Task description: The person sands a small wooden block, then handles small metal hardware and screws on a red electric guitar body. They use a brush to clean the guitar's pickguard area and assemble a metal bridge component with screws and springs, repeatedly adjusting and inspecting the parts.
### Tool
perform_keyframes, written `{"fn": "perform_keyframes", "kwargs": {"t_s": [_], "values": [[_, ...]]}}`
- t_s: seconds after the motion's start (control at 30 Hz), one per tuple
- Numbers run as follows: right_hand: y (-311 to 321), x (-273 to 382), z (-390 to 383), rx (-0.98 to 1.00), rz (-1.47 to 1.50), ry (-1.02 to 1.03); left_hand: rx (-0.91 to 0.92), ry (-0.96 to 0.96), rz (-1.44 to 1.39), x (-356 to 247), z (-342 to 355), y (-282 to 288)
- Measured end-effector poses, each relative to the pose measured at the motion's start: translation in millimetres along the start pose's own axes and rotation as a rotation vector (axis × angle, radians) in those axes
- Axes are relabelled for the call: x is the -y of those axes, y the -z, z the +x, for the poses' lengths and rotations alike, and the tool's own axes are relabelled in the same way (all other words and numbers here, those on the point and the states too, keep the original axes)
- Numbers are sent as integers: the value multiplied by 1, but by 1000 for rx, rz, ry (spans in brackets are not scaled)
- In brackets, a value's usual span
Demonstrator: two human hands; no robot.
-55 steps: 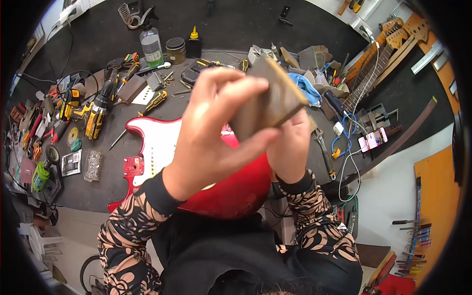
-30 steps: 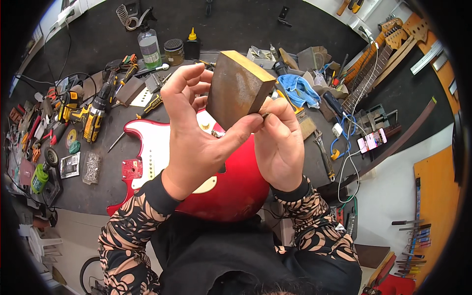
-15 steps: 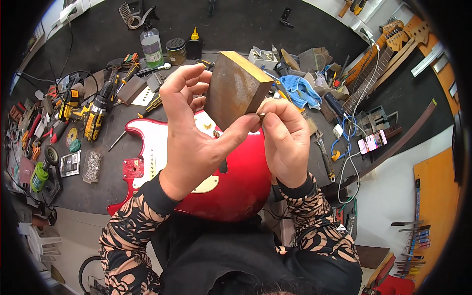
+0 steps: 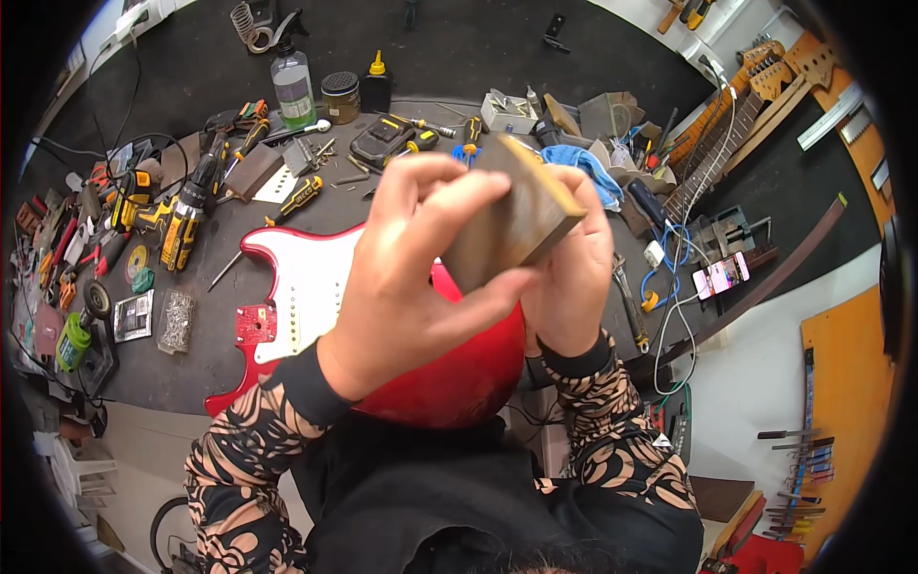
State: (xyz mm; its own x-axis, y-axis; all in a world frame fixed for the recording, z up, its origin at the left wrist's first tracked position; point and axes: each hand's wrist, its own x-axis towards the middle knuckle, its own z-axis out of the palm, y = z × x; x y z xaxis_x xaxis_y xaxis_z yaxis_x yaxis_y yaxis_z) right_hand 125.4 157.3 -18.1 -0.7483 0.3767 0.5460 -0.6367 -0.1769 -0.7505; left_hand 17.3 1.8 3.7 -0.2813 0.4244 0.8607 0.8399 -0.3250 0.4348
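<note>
My left hand [image 4: 402,277] grips a flat, dark brown block [image 4: 502,225] with a yellowish edge, tilted and blurred by motion. Just right of it my right hand [image 4: 579,273] is closed against its far side; whatever is in those fingertips is hidden. Beneath both hands lies a red electric guitar body [image 4: 449,383] on the bench, its white pickguard [image 4: 301,273] showing at the left and partly covered by my left hand and forearm.
A yellow drill [image 4: 180,239], a green rotary tool [image 4: 72,340] and a bag of screws [image 4: 176,322] sit at left. Blue cloth [image 4: 598,182], a phone with cable [image 4: 722,275], a guitar neck [image 4: 703,163] and a wrench [image 4: 631,301] are at right; bottles [image 4: 295,91] stand behind.
The block has tilted and moved slightly down and right since half a second ago. My left fingers have shifted onto its face, and the small piece pinched by my right fingers is now hidden.
</note>
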Motion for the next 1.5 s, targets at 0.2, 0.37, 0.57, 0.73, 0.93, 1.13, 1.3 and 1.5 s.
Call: {"fn": "perform_keyframes", "kwargs": {"t_s": [0.2, 0.37, 0.57, 0.73, 0.93, 1.13, 1.3, 1.5], "values": [[-31, -3, -10, -175, -197, -34, -39, 0, 33, 1, 11, 2], [-7, 7, 10, -95, 34, 33, -18, 157, 14, 12, -24, 3], [-30, 1, -3, -146, 235, -158, -228, 210, -123, 14, -1, -1], [-33, -1, -4, -147, 150, -161, -230, 194, -119, 20, -5, 0], [-11, 3, 2, 36, -48, -110, -161, 244, -180, 17, -7, 7], [-15, 11, 1, 27, -160, -98, -152, 237, -207, 15, -4, 11], [-10, 12, 2, 89, -291, 11, -139, 234, -184, 13, -5, 11], [3, 7, 9, 129, -227, 42, -165, 309, -304, 7, 1, 9]]}}
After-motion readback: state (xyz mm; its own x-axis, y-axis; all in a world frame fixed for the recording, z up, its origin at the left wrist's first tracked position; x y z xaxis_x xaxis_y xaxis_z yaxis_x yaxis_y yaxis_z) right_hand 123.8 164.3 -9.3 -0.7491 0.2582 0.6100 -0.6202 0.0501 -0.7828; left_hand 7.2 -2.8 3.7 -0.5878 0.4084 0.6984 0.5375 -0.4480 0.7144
